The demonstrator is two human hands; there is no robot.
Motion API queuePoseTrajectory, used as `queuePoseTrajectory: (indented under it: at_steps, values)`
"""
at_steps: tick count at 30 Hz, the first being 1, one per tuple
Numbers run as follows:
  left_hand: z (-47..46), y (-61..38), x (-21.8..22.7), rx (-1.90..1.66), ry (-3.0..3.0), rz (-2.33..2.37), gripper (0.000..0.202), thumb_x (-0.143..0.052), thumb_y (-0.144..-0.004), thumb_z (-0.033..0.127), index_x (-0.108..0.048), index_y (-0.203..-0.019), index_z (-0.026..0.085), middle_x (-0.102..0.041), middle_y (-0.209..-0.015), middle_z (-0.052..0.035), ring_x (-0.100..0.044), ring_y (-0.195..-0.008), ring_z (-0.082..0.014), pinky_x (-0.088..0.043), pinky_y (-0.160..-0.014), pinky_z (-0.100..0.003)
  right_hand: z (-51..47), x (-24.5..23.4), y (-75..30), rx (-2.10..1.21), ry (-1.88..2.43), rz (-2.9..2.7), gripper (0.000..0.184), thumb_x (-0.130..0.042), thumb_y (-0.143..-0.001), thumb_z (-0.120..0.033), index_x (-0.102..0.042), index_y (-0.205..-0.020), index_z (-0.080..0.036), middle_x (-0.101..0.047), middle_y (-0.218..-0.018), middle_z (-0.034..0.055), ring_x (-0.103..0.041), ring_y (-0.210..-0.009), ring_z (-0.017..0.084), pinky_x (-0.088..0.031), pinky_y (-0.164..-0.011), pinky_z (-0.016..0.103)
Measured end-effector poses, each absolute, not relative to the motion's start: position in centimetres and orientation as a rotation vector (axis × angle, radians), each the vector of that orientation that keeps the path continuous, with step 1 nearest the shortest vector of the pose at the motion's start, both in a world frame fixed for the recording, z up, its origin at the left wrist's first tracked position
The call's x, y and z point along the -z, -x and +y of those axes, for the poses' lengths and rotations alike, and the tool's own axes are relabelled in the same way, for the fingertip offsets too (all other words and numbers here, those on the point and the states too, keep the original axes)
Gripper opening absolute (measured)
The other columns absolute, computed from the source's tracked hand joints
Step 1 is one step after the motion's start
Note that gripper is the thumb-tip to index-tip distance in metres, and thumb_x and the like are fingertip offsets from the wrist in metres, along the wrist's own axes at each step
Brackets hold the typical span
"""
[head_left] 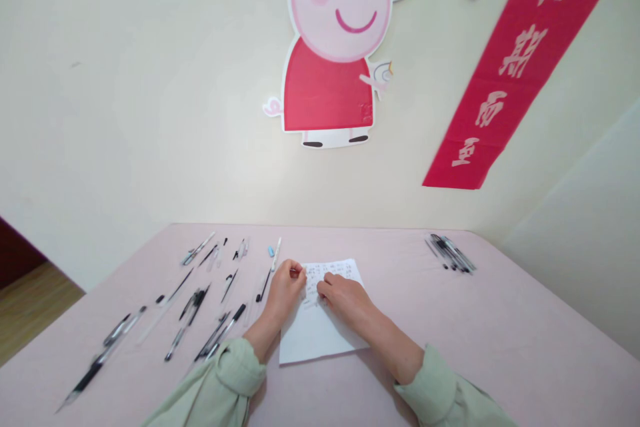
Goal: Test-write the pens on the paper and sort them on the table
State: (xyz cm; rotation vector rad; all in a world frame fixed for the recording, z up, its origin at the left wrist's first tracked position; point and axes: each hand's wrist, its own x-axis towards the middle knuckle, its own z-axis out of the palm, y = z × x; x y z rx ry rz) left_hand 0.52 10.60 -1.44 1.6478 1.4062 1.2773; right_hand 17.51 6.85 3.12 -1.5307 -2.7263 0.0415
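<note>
A white sheet of paper (320, 339) with rows of handwriting on its upper part lies on the table. Over its upper left edge, my left hand (286, 290) is closed with thumb and fingertips pinched together. My right hand (346, 297) rests over the written part, its fingers curled in. Whatever either hand may hold is too small or hidden to make out. Left of my left hand lie a slim white and black pen (270, 271) and a small light-blue cap (271, 251).
Loose pens and pen parts, among them a black-gripped pen (90, 373) and a dark pen (187, 322), are spread over the table's left side. A bundle of pens (453, 253) lies at the back right. Behind the pink tabletop (475, 333) rises a wall with a pig cutout (327, 90) and red banner (530, 67).
</note>
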Motion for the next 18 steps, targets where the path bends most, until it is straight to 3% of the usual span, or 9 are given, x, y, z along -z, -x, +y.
queuePoseTrajectory:
  at_steps: [6, 10, 13, 18]
  values:
    - [10.6, -0.5, 1.8, -1.253, -1.671, 1.388, 0.013, -0.052, -0.079, 0.033, -0.050, -0.074, 0.021, -0.059, -0.071, -0.0010, -0.062, -0.069, -0.0188, -0.049, -0.064, -0.031, 6.8, -3.4, -18.4, -0.174, 1.658, -2.571, 0.015, -0.046, -0.086, -0.013, -0.059, -0.090, -0.019, -0.063, -0.094, 0.0063, -0.060, -0.080, 0.018, -0.040, -0.062, 0.024]
    - [10.2, -0.7, 1.4, -1.232, -1.729, 1.348, 0.009, -0.052, -0.080, 0.028, -0.050, -0.075, 0.022, -0.058, -0.075, -0.0010, -0.059, -0.069, -0.0177, -0.048, -0.066, -0.031, 8.2, -3.6, -19.6, -0.448, 1.483, -2.115, 0.015, -0.048, -0.083, -0.015, -0.058, -0.092, -0.021, -0.062, -0.083, 0.0013, -0.057, -0.071, 0.014, -0.042, -0.065, 0.025]
    - [9.7, -1.2, 1.1, -1.186, -1.818, 1.285, 0.005, -0.052, -0.079, 0.024, -0.050, -0.075, 0.022, -0.057, -0.078, -0.0008, -0.058, -0.070, -0.0165, -0.047, -0.067, -0.030, 9.8, -3.6, -19.9, -0.791, 1.242, -1.601, 0.016, -0.051, -0.082, -0.025, -0.058, -0.096, -0.020, -0.059, -0.076, -0.0008, -0.054, -0.060, 0.012, -0.046, -0.060, 0.026]
    - [9.2, -2.0, 1.0, -1.070, -2.006, 1.196, 0.005, -0.049, -0.082, 0.021, -0.048, -0.077, 0.022, -0.054, -0.080, -0.0011, -0.055, -0.072, -0.0165, -0.047, -0.067, -0.029, 10.7, -2.6, -19.4, -1.121, 1.056, -1.074, 0.025, -0.067, -0.072, -0.041, -0.057, -0.080, -0.019, -0.060, -0.075, -0.0009, -0.058, -0.062, 0.011, -0.051, -0.059, 0.024]
